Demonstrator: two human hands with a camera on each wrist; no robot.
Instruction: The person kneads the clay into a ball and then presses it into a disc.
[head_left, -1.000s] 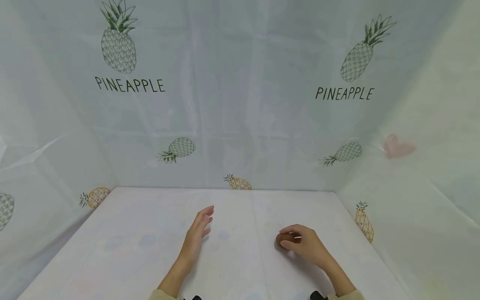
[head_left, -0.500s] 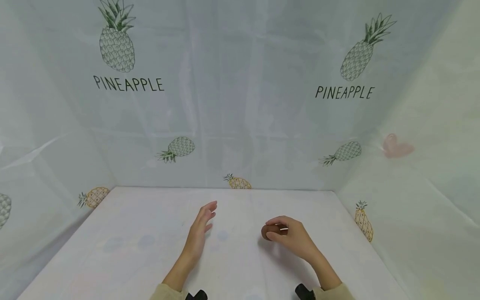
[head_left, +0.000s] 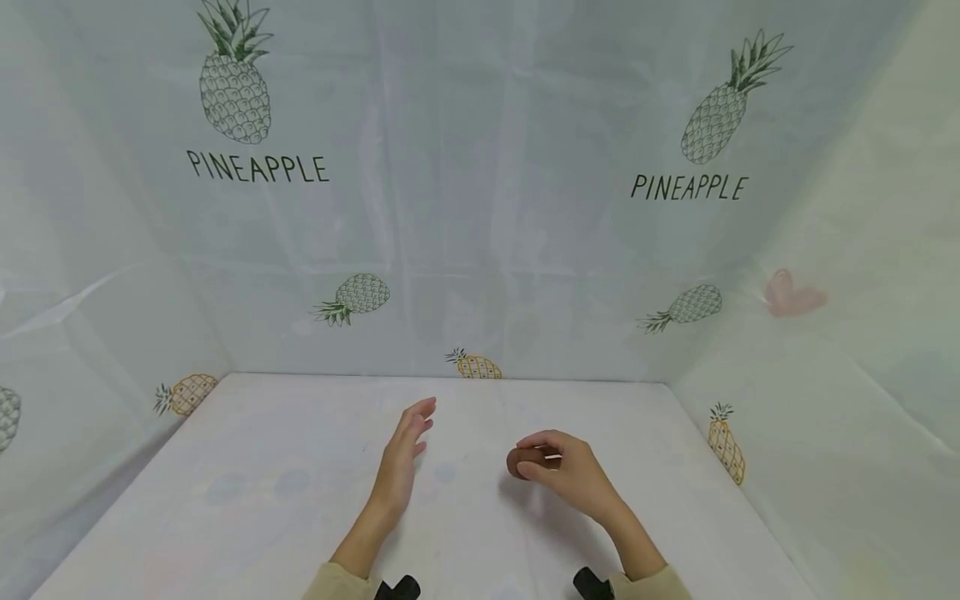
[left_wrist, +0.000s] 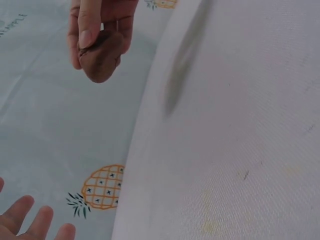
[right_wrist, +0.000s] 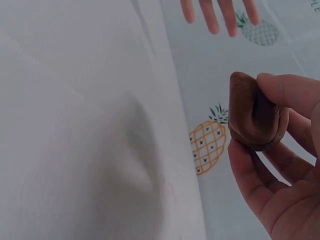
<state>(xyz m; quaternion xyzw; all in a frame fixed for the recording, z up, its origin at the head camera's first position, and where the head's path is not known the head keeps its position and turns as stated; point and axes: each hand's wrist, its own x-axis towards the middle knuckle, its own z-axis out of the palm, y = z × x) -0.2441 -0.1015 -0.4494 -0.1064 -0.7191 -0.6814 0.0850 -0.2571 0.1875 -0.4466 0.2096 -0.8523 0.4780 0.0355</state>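
My right hand (head_left: pixel 573 479) pinches a brown lump (head_left: pixel 522 462) between thumb and fingers, over the right middle of the white table. Seen from the right wrist, the lump (right_wrist: pixel 250 115) looks like modelling clay, smooth and folded, with a deep crease down one side. A shadow falls on the tabletop beneath it, so it is held off the surface. To the left, my left hand (head_left: pixel 397 471) hovers with fingers extended and holds nothing. Its fingertips show at the lower left of the left wrist view, apart from the lump (left_wrist: pixel 100 62).
The white table (head_left: pixel 262 467) has faint pale spots. A pineapple-printed sheet (head_left: pixel 465 208) hangs behind it and along both sides. Dark straps or cameras (head_left: pixel 592 583) sit at both wrists, by the beige sleeves (head_left: pixel 648 585).
My right hand has lifted the brown lump from the table and carried it left, toward the middle. My left hand has shifted slightly forward and to the right.
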